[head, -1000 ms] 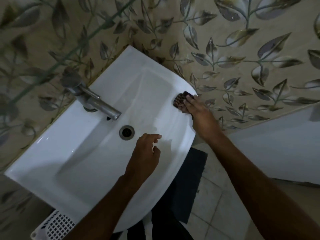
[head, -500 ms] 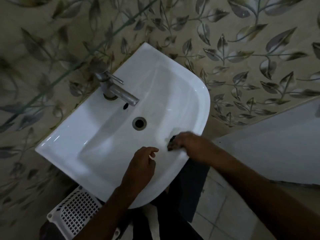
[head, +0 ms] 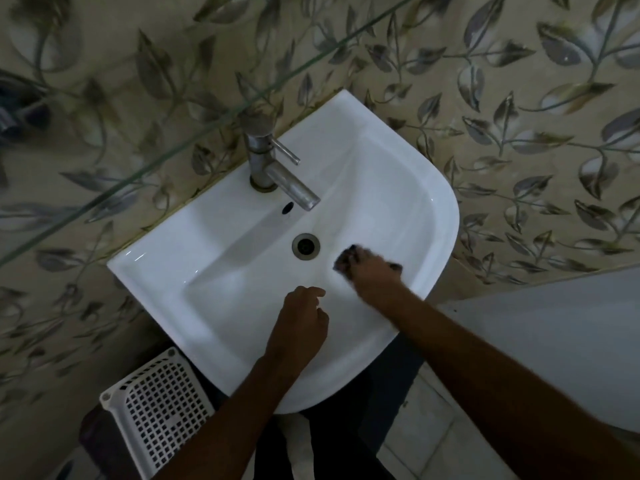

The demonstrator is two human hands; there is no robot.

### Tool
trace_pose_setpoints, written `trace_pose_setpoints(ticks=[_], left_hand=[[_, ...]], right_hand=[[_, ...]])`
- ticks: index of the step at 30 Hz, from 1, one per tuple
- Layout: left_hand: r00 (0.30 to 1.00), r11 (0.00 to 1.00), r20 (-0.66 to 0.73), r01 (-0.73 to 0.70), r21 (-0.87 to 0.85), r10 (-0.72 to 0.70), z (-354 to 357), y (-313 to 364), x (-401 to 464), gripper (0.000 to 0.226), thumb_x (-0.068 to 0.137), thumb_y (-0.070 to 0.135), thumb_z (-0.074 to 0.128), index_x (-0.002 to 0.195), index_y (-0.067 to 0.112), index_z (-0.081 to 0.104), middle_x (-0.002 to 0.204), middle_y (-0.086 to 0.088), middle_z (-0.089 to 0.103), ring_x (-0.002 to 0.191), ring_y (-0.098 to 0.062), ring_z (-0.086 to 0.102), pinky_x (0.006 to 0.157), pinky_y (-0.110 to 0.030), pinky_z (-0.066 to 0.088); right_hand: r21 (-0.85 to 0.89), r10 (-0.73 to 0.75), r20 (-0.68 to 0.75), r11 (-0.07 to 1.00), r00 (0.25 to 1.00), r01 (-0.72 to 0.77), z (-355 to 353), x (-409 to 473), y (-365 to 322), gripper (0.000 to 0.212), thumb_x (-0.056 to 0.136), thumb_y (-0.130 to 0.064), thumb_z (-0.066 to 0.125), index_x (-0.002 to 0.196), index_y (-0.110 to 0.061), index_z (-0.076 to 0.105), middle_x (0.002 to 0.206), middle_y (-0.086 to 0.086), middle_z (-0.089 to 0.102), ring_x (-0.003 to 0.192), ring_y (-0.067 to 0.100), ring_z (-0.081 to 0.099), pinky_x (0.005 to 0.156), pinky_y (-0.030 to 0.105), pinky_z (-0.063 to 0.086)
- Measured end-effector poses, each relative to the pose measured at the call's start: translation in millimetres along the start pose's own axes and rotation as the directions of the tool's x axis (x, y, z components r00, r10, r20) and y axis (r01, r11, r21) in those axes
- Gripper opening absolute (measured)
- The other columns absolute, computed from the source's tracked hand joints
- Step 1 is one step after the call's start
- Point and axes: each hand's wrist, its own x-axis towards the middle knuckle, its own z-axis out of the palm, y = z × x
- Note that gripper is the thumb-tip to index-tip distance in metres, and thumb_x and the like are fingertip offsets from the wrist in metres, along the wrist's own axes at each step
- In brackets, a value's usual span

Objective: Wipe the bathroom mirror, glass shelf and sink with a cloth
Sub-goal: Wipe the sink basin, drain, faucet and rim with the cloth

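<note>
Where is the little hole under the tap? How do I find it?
Find the white sink, then the metal tap at its back. Just below the spout's tip is the overflow hole, a small dark oval. It is smaller than the round, metal-ringed drain nearer the front.

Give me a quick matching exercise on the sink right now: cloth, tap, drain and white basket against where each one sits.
Things:
1. dark cloth
2. tap
3. drain
4. white basket

Places:
A. on the floor, below the sink's left front edge
B. bottom of the basin, centre
C. at the back rim of the sink, by the wall
D. inside the basin, right of the drain, under the right hand

Pairs: 1-D, 2-C, 3-B, 4-A
</note>
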Motion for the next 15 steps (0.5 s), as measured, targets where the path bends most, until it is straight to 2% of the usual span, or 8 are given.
trace_pose_setpoints(ticks=[3, 6, 8, 10, 12, 14, 15], left_hand=[[0.999, 0.998, -0.006, 0.043, 0.042, -0.042, 0, -5, 14, 0.030, 0.091, 0.013, 0.052, 0.120, 0.015, 0.059, 0.111, -0.002, 0.058, 0.105, -0.017, 0.053, 0.092, -0.027, 0.046], [0.995, 0.992, -0.027, 0.093, 0.080, -0.091, -1, -12, 25, 0.025, 0.088, 0.017, 0.051, 0.111, 0.020, 0.062, 0.105, 0.001, 0.059, 0.098, -0.016, 0.055, 0.084, -0.033, 0.051], [0.996, 0.990, -0.011, 0.091, 0.103, -0.091, -2, -14, 30, 0.031, 0.085, 0.013, 0.052, 0.114, 0.018, 0.061, 0.108, 0.001, 0.058, 0.100, -0.017, 0.054, 0.084, -0.031, 0.051], [0.997, 0.988, -0.006, 0.078, 0.135, -0.078, -3, -14, 35, 0.037, 0.086, 0.009, 0.051, 0.122, 0.014, 0.057, 0.113, -0.002, 0.055, 0.107, -0.020, 0.051, 0.087, -0.028, 0.046], [0.996, 0.988, -0.006, 0.086, 0.130, -0.086, -3, -11, 41, 0.043, 0.087, 0.006, 0.052, 0.130, 0.011, 0.052, 0.119, -0.006, 0.054, 0.113, -0.022, 0.048, 0.094, -0.031, 0.044], [0.996, 0.987, -0.018, 0.091, 0.131, -0.089, -2, -11, 48, 0.045, 0.087, 0.005, 0.053, 0.132, 0.011, 0.050, 0.122, -0.008, 0.054, 0.116, -0.023, 0.047, 0.097, -0.034, 0.046], [0.995, 0.987, -0.021, 0.095, 0.128, -0.093, -2, -10, 52, 0.045, 0.088, 0.005, 0.053, 0.132, 0.012, 0.049, 0.123, -0.008, 0.053, 0.117, -0.023, 0.047, 0.098, -0.035, 0.046]], right_hand=[[0.143, -0.238, 0.106, 0.965, 0.966, 0.222, 18, -23, -41, 0.052, 0.101, -0.013, 0.044, 0.151, -0.005, 0.030, 0.159, 0.020, 0.022, 0.138, 0.037, 0.036, 0.116, 0.043, 0.030], [0.258, -0.393, 0.120, 0.899, 0.911, 0.354, 32, -27, -49, 0.053, 0.103, -0.020, 0.044, 0.153, -0.012, 0.028, 0.152, 0.015, 0.036, 0.132, 0.034, 0.045, 0.110, 0.044, 0.038], [0.161, -0.476, 0.111, 0.875, 0.872, 0.457, 33, -12, -37, 0.055, 0.102, -0.029, 0.036, 0.154, -0.017, 0.025, 0.157, 0.013, 0.031, 0.138, 0.034, 0.039, 0.112, 0.047, 0.036], [0.037, -0.520, 0.116, 0.854, 0.846, 0.519, 27, 8, -13, 0.059, 0.100, -0.032, 0.025, 0.156, -0.017, 0.019, 0.163, 0.011, 0.016, 0.148, 0.034, 0.021, 0.118, 0.049, 0.027], [-0.022, -0.473, -0.005, 0.881, 0.881, 0.473, 17, 33, 19, 0.054, 0.101, -0.025, 0.028, 0.154, -0.014, 0.027, 0.163, 0.012, 0.018, 0.148, 0.035, 0.020, 0.119, 0.048, 0.025], [-0.092, -0.366, -0.182, 0.931, 0.913, 0.354, 5, 59, 50, 0.052, 0.098, -0.012, 0.050, 0.149, -0.013, 0.040, 0.160, 0.013, 0.026, 0.146, 0.037, 0.026, 0.118, 0.047, 0.023], [-0.144, -0.290, -0.246, 0.955, 0.925, 0.261, -1, 70, 61, 0.055, 0.096, -0.012, 0.054, 0.150, -0.012, 0.038, 0.161, 0.013, 0.024, 0.147, 0.036, 0.025, 0.119, 0.047, 0.019]])
